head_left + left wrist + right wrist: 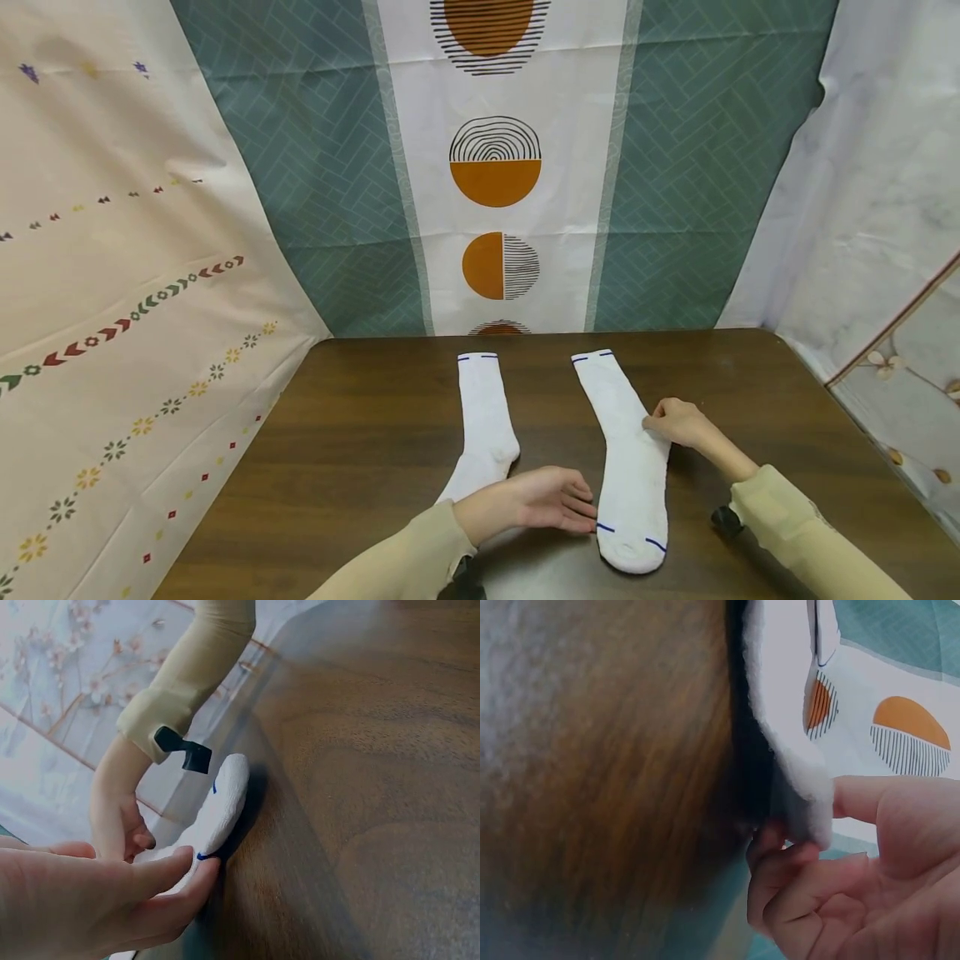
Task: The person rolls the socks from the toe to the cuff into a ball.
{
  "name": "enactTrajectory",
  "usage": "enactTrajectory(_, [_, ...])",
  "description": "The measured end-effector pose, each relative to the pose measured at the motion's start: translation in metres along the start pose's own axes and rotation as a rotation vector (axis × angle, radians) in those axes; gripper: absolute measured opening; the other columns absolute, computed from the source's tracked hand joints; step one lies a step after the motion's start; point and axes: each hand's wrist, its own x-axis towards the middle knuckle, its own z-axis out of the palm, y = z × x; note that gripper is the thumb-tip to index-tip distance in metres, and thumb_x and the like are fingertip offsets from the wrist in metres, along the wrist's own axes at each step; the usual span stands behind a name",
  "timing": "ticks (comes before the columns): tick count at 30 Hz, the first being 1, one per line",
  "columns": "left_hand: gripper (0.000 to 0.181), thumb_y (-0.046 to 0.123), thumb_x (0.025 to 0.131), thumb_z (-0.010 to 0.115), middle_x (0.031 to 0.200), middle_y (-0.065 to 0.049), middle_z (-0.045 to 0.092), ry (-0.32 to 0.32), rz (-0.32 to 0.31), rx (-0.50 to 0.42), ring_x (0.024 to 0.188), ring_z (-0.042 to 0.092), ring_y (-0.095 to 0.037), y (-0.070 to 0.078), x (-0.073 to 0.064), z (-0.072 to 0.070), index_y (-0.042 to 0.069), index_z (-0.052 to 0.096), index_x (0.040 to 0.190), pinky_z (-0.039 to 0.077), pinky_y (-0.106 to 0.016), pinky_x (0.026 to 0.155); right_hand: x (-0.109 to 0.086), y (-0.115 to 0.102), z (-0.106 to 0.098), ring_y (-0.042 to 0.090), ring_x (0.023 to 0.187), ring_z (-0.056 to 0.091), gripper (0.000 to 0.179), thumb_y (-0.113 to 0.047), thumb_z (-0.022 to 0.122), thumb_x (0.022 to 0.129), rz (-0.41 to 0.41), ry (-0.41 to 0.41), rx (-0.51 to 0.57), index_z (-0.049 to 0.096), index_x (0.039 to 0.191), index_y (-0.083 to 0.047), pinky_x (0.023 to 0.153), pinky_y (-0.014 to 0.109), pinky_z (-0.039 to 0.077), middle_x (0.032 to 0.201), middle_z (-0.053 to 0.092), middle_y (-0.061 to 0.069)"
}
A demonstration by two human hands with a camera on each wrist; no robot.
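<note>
Two white socks with short blue lines lie on the brown table, cuffs toward the far edge. At the heel of the right-hand sock (636, 487), my right hand (681, 422) pinches the edge between thumb and fingers; the right wrist view shows that sock edge (799, 761) raised off the tabletop. My left hand (543, 500) is at the same sock's toe end, its fingertips pinching the side by a blue line, as the left wrist view shows. Behind my left forearm, the other sock (483, 408) lies flat with its toe end partly hidden.
The brown wooden table (360, 433) ends at a patterned cloth backdrop (495, 292) in green and white. A cream patterned cloth (150, 350) hangs on the left, and a pale marbled cloth (885, 167) on the right. Dark straps circle both wrists.
</note>
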Motion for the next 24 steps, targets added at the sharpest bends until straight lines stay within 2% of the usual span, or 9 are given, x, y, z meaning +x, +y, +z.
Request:
enactTrajectory(4, [0.032, 0.01, 0.085, 0.048, 0.116, -0.027, 0.048, 0.01, -0.006, 0.011, 0.118, 0.049, -0.043, -0.001, 0.004, 0.004, -0.009, 0.045, 0.111, 0.035, -0.048, 0.111, 0.0, 0.0, 0.002, 0.014, 0.059, 0.041, 0.028, -0.027, 0.058, 0.088, -0.003, -0.005, 0.011, 0.054, 0.069, -0.007, 0.054, 0.027, 0.033, 0.063, 0.044, 0.0])
enactTrajectory(6, [0.038, 0.011, 0.086, 0.05, 0.112, -0.022, 0.05, 0.01, -0.014, 0.041, 0.108, 0.053, -0.034, -0.001, 0.006, 0.006, -0.011, 0.044, 0.117, 0.043, -0.04, 0.102, 0.001, -0.001, 0.003, 0.011, 0.054, 0.035, 0.033, -0.027, 0.058, 0.088, 0.001, -0.012, 0.022, 0.048, 0.061, -0.012, 0.052, 0.026, 0.031, 0.057, 0.037, -0.004])
enactTrajectory(8, [0.037, 0.013, 0.087, 0.051, 0.107, -0.017, 0.051, 0.007, -0.023, 0.079, 0.098, 0.052, -0.025, -0.002, 0.008, 0.007, -0.009, 0.047, 0.116, 0.048, -0.031, 0.09, 0.001, -0.002, 0.005, 0.009, 0.051, 0.031, 0.037, -0.028, 0.058, 0.089, -0.003, -0.024, 0.041, 0.043, 0.057, -0.016, 0.05, 0.025, 0.029, 0.054, 0.032, -0.006])
enactTrajectory(11, [0.025, 0.016, 0.088, 0.053, 0.1, -0.01, 0.053, 0.004, -0.026, 0.134, 0.09, 0.05, -0.019, -0.002, 0.008, 0.009, -0.001, 0.053, 0.107, 0.046, -0.023, 0.074, 0.002, -0.004, 0.009, 0.007, 0.048, 0.03, 0.04, -0.029, 0.059, 0.089, 0.01, -0.046, 0.075, 0.04, 0.055, -0.018, 0.048, 0.023, 0.029, 0.052, 0.028, -0.008])
enactTrajectory(14, [0.007, 0.016, 0.088, 0.056, 0.09, -0.004, 0.053, 0.013, -0.019, 0.166, 0.083, 0.051, -0.015, -0.003, 0.008, 0.011, 0.009, 0.056, 0.088, 0.047, -0.023, 0.069, 0.003, -0.005, 0.013, 0.007, 0.046, 0.031, 0.038, -0.029, 0.059, 0.089, 0.032, -0.071, 0.117, 0.043, 0.057, -0.018, 0.047, 0.022, 0.03, 0.052, 0.029, -0.008])
enactTrajectory(18, [0.016, 0.013, 0.087, 0.06, 0.077, 0.002, 0.056, 0.051, 0.034, 0.192, 0.076, 0.056, -0.01, -0.003, 0.007, 0.012, 0.016, 0.057, 0.071, 0.049, -0.024, 0.068, 0.004, -0.005, 0.015, 0.006, 0.045, 0.031, 0.031, -0.026, 0.059, 0.091, 0.058, -0.099, 0.206, 0.049, 0.064, -0.014, 0.046, 0.021, 0.031, 0.053, 0.032, -0.007])
enactTrajectory(20, [0.013, 0.012, 0.086, 0.061, 0.08, 0.002, 0.061, 0.073, 0.073, 0.206, 0.078, 0.059, -0.009, -0.003, 0.007, 0.013, 0.014, 0.06, 0.073, 0.05, -0.026, 0.07, 0.003, -0.006, 0.014, 0.007, 0.049, 0.035, 0.027, -0.025, 0.058, 0.091, 0.068, -0.112, 0.26, 0.053, 0.069, -0.011, 0.049, 0.021, 0.035, 0.056, 0.035, -0.006])
enactTrajectory(22, [0.003, 0.01, 0.085, 0.062, 0.087, 0.0, 0.065, 0.097, 0.11, 0.233, 0.084, 0.062, -0.01, -0.002, 0.006, 0.014, 0.009, 0.063, 0.083, 0.05, -0.028, 0.073, 0.003, -0.007, 0.013, 0.01, 0.056, 0.042, 0.025, -0.025, 0.057, 0.092, 0.089, -0.126, 0.315, 0.056, 0.075, -0.007, 0.053, 0.023, 0.04, 0.063, 0.042, -0.003])
enactTrajectory(24, [0.015, 0.009, 0.085, 0.063, 0.096, -0.003, 0.067, 0.116, 0.131, 0.254, 0.091, 0.064, -0.014, -0.002, 0.005, 0.016, 0.003, 0.064, 0.099, 0.051, -0.032, 0.078, 0.002, -0.007, 0.012, 0.013, 0.067, 0.049, 0.026, -0.026, 0.056, 0.092, 0.11, -0.14, 0.358, 0.06, 0.084, -0.002, 0.06, 0.027, 0.047, 0.073, 0.05, 0.001])
